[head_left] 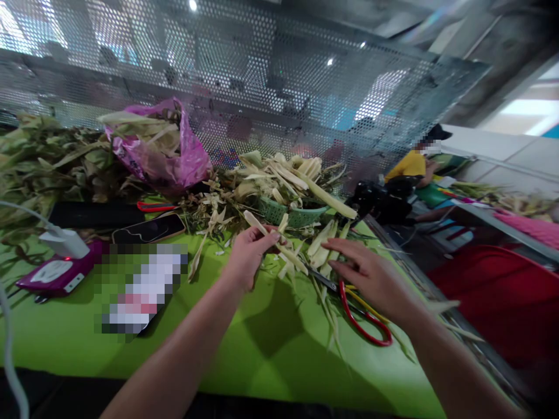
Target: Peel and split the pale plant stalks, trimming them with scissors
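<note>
Leftmost on the green tabletop [209, 358] sits a purple power strip [82, 278], with a black smartphone [168, 226] right of it and a pink plastic bag [192, 157] of dry husks behind. Next, the left hand [248, 256] pinches a narrow corn husk strip [293, 259] in front of a green basket [297, 217]; the strip's long axis slants from far left to near right, its near end pointing toward the scissors [344, 302]. Their blades aim far-left, red handle nearer. Rightmost, the right hand [371, 267] is loosely spread, gripping nothing, above pale husks [318, 247]; I cannot tell whether its fingertips touch them.
</note>
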A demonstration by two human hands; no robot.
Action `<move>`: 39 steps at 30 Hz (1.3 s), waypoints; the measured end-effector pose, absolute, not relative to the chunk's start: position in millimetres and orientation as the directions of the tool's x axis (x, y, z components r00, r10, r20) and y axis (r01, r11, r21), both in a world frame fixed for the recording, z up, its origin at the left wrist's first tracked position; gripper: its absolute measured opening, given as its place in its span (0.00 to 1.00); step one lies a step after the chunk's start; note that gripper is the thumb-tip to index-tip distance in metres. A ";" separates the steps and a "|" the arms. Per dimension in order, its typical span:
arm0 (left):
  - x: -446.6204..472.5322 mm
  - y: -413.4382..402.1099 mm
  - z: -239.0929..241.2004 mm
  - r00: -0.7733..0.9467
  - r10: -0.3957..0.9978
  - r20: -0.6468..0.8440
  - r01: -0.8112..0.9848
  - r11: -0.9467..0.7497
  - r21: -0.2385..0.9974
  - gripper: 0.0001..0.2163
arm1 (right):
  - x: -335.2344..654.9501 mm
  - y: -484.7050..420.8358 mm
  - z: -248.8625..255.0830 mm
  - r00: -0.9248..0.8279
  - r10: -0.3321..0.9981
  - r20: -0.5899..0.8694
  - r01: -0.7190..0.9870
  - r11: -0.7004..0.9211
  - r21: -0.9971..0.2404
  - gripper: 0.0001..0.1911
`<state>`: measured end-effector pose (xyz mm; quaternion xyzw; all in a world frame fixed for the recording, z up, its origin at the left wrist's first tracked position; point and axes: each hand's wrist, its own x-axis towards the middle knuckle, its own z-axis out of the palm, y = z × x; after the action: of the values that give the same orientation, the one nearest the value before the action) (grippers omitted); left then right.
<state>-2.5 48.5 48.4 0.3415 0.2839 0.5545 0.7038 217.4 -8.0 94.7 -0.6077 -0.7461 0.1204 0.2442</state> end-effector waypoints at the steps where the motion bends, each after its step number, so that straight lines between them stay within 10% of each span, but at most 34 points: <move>1: -1.6 47.3 48.6 0.236 0.971 -0.020 -0.579 0.158 0.800 0.10 | 211.9 -7.7 96.7 -0.107 0.972 0.208 0.810 0.207 -0.548 0.19; 8: 0.0 43.4 49.1 0.274 0.962 0.018 -0.535 0.137 0.834 0.08 | 160.1 3.3 91.6 -0.217 0.974 -0.058 0.116 -0.033 -0.993 0.21; 15: -0.6 44.3 52.4 0.278 0.960 -0.023 -0.548 0.178 0.817 0.09 | 161.5 15.6 79.5 -0.122 0.992 -0.034 0.140 -0.017 -0.990 0.13; 21: 0.9 45.4 50.0 0.212 0.977 -0.031 -0.544 0.144 0.827 0.09 | 159.8 11.9 76.0 -0.084 0.940 0.332 0.573 0.318 -0.755 0.06; 34: -1.7 49.8 42.2 0.285 0.943 0.173 -0.073 -0.158 0.985 0.03 | 157.6 0.2 101.4 -0.500 0.751 0.432 0.800 0.591 -0.102 0.09; 39: -0.1 43.7 42.0 0.527 0.833 0.166 -0.178 -0.083 0.980 0.05 | 170.5 12.4 113.9 -0.502 0.779 0.376 0.772 0.600 -0.211 0.08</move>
<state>-0.1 43.7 42.0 0.6135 0.2669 0.4063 0.6223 170.5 12.4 113.9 -0.4472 -0.8667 0.0079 0.2209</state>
